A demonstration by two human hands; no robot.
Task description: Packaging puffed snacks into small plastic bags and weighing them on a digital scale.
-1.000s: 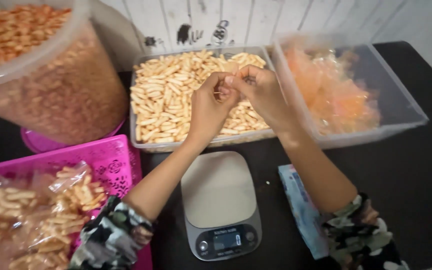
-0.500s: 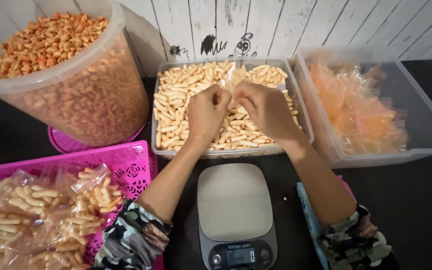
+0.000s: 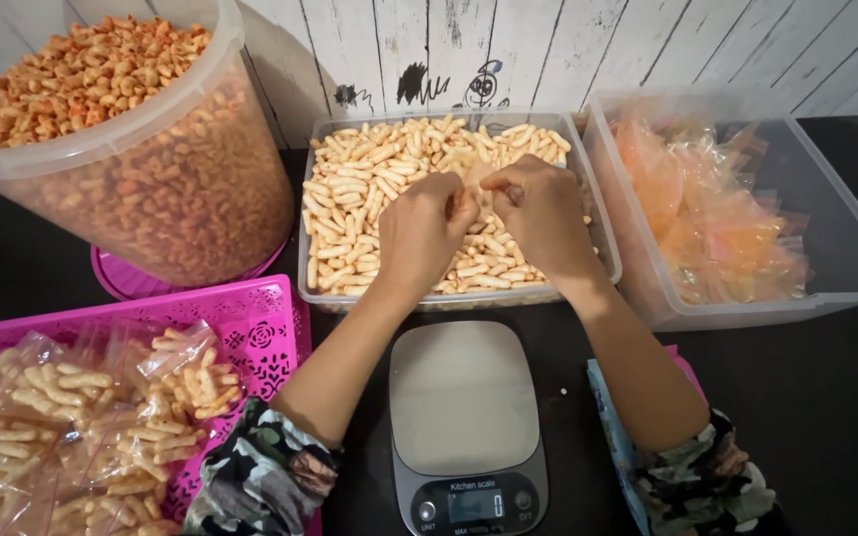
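My left hand [image 3: 421, 230] and my right hand [image 3: 540, 213] meet over a clear rectangular tub [image 3: 312, 283] of pale stick snacks [image 3: 364, 189]. Both pinch a small clear plastic bag [image 3: 474, 171] between fingertips, its mouth barely showing between the hands. The bag is thin and mostly hidden by my fingers. A grey kitchen scale [image 3: 464, 422] with nothing on its plate sits just below my wrists.
A large clear bucket [image 3: 156, 189] of orange snacks stands at the back left on a pink lid. A pink basket [image 3: 240, 328] at the front left holds filled snack bags [image 3: 91, 417]. A clear tub [image 3: 826, 248] at the right holds orange plastic bags [image 3: 717, 228].
My hands have dropped lower over the snack tub and stay close together on the bag. The camera view shifted left and down between the first frame and now.
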